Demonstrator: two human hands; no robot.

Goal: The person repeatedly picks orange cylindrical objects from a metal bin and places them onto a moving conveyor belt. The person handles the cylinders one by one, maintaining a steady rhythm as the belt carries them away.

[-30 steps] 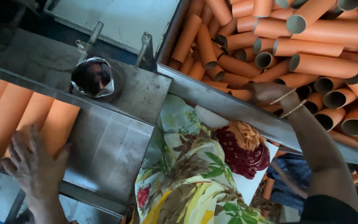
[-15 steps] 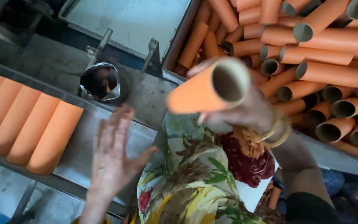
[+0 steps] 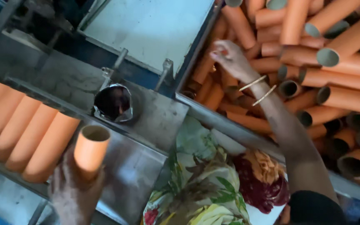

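Orange tubes lying side by side on my metal bench (image 3: 155,125): four that I can see.
Orange cardboard tube (image 3: 91,151) in my left hand (image 3: 73,193): one.
Thin gold bangles (image 3: 258,88) on my right wrist: two.
Loose orange tubes in the bin (image 3: 334,62): too many to count.

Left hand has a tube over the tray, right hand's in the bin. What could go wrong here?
1. The left hand grips the orange tube only at its lower end, tilted; it might slip before joining the row of tubes.
2. The right hand reaches into the loose tube pile; tubes may roll and pinch fingers.
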